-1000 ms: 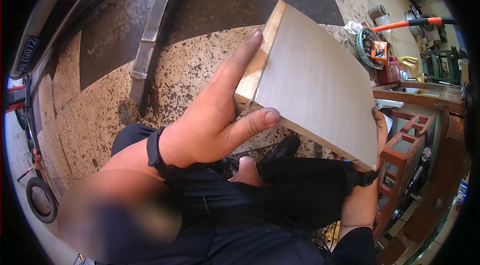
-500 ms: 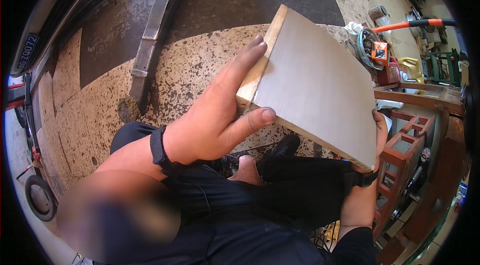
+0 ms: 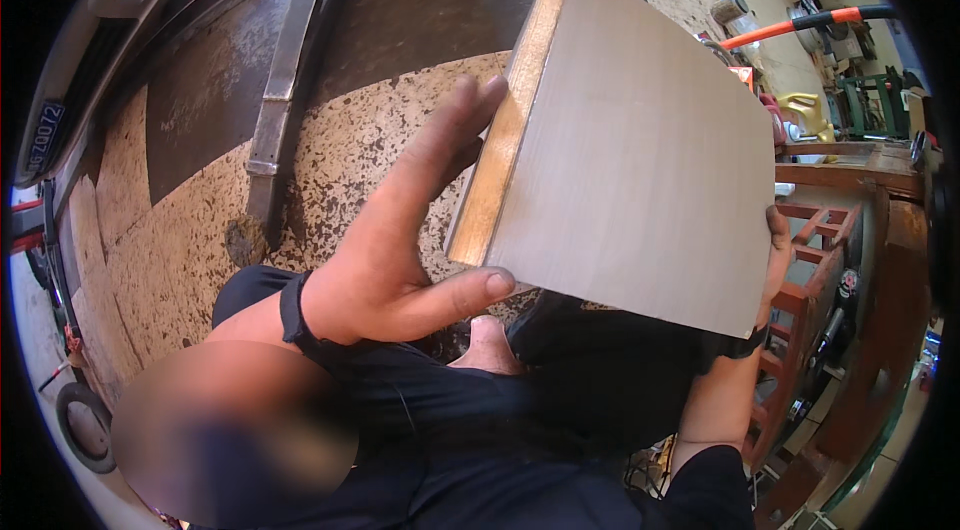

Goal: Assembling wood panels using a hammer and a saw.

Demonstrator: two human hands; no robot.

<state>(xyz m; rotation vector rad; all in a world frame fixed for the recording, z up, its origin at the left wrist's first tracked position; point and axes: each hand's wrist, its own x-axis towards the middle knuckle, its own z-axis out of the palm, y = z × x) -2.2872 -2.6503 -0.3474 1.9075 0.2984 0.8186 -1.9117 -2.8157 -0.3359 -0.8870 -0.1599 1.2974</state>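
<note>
A flat board (image 3: 640, 150) with a pale grey face and a yellow wood-like strip along its left edge is held up, tilted, in front of me. My right hand (image 3: 777, 265) grips it at the right edge; most of those fingers are hidden behind it. Next to the left edge is my left hand (image 3: 385, 265), open, with thumb and fingers spread. Its thumb lies by the near left corner and its fingertips reach the yellow strip. Whether they press on it I cannot tell.
My legs in dark trousers are below the board. A reddish-brown wooden frame (image 3: 800, 305) stands at the right. Beyond are a yellow jug (image 3: 802, 110) and an orange-and-black bar (image 3: 805, 25). A metal arm (image 3: 285, 80) crosses the speckled floor, near a vehicle (image 3: 110, 5) at upper left.
The board has risen and turned its grey face more toward me, showing more of the yellow strip. My left hand has shifted slightly left, its fingers coming off the strip's side.
</note>
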